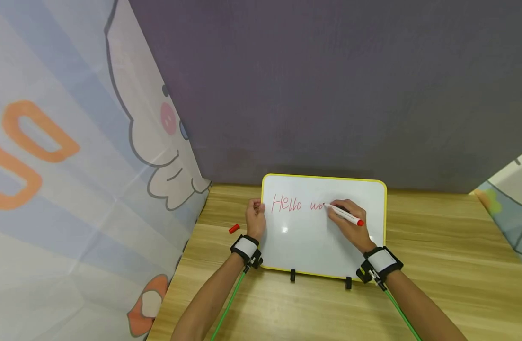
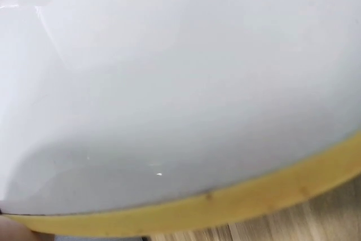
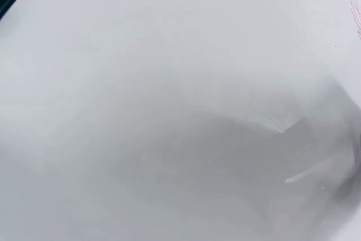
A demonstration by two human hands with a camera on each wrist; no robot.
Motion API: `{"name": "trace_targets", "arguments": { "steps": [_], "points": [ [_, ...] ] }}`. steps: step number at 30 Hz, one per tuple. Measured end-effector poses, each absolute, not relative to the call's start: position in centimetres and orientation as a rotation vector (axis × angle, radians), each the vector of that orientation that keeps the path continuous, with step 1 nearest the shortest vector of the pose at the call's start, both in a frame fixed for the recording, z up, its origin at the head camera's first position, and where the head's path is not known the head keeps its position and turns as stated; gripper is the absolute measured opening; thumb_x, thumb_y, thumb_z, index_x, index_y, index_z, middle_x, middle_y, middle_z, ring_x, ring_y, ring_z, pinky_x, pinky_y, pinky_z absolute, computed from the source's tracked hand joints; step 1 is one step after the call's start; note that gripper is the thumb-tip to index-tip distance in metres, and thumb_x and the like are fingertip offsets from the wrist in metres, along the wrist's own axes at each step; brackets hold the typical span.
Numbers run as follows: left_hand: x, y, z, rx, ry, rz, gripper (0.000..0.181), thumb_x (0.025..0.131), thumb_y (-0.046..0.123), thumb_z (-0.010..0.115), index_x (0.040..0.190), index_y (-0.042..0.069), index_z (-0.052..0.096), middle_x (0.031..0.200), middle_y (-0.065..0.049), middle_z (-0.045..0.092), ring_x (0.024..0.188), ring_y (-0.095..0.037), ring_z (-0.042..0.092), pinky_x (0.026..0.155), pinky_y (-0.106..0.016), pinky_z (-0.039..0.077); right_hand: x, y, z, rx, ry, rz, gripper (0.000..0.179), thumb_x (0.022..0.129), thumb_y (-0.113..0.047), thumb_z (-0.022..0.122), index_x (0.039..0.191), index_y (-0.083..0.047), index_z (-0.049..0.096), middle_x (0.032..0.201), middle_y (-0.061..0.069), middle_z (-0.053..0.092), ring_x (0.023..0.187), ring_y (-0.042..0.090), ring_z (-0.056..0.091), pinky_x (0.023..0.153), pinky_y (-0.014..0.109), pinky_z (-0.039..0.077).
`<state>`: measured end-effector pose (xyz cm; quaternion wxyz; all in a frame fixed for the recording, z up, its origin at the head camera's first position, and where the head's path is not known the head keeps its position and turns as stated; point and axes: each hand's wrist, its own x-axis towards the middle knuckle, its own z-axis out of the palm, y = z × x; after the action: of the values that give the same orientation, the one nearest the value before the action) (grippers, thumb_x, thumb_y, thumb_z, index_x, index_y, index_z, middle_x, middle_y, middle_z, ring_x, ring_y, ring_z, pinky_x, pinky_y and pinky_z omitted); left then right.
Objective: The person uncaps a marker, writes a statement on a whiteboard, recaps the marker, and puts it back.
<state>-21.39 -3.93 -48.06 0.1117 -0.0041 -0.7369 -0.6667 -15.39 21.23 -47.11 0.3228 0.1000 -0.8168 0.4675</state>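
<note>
Evidently, the tightest side is the back: the top of the whiteboard's yellow rim [image 1: 324, 177] overlaps the foot of a gray panel [image 1: 329, 94] in the head view, and I cannot tell whether they touch. At the whiteboard [image 1: 307, 241]'s left edge, the left hand [image 1: 256, 221] grips the rim, with a red cap [image 1: 234, 228] lying just beyond it. Two black feet [image 1: 292, 275] jut from the lower edge. Past the right edge, the wooden tabletop [image 1: 439, 246] extends widely, offering more room than the left.

The right hand [image 1: 352, 228] pinches a white marker [image 1: 346, 215] with a red end, its tip at the end of the red lettering [image 1: 277, 202] "Hello wo" on the upper half. White surface continues below the writing, glossy with small reflections. A cartoon-printed sheet [image 1: 86, 227] borders the tabletop on the left; another printed sheet [image 1: 512, 208] stands at far right.
</note>
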Motion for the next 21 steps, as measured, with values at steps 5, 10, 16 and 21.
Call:
{"name": "trace_targets", "arguments": {
  "steps": [5,10,16,21],
  "points": [
    [-21.5,-3.9,-48.1,0.006,-2.178,-1.961,0.012,0.090,-0.007,0.048,0.100,-0.012,0.053,0.088,-0.022,0.052,0.075,-0.019,0.046,0.065,-0.021,0.037,-14.7,21.1,-46.3,0.226,-2.158,1.228,0.016,0.074,0.006,0.069,0.090,0.005,0.067,0.080,0.016,0.064,0.070,0.004,0.054,0.065,0.006,0.041],
    [-22.5,-3.7,-50.0,-0.003,-2.163,-1.929,0.011,0.091,-0.003,0.048,0.100,-0.008,0.053,0.086,-0.015,0.051,0.073,-0.016,0.046,0.063,-0.020,0.037,-14.2,21.2,-46.8,0.264,-2.186,1.251,0.017,0.073,0.007,0.070,0.090,0.004,0.067,0.080,0.015,0.064,0.072,0.004,0.055,0.067,0.006,0.041],
    [-22.2,-3.7,-49.4,0.034,-2.196,-1.967,0.013,0.091,-0.003,0.049,0.102,-0.009,0.054,0.091,-0.020,0.051,0.077,-0.019,0.046,0.067,-0.020,0.037,-14.5,21.5,-47.4,0.225,-2.164,1.221,0.016,0.073,0.006,0.071,0.088,0.002,0.067,0.079,0.012,0.064,0.071,0.003,0.054,0.066,0.005,0.041],
    [-22.6,-3.7,-50.3,0.049,-2.196,-1.946,0.012,0.092,0.000,0.049,0.102,-0.006,0.054,0.090,-0.014,0.051,0.077,-0.016,0.045,0.068,-0.021,0.037,-14.4,21.3,-46.4,0.181,-2.144,1.227,0.015,0.074,0.005,0.070,0.089,0.005,0.067,0.081,0.016,0.064,0.071,0.008,0.055,0.065,0.005,0.041]
  ]
}}
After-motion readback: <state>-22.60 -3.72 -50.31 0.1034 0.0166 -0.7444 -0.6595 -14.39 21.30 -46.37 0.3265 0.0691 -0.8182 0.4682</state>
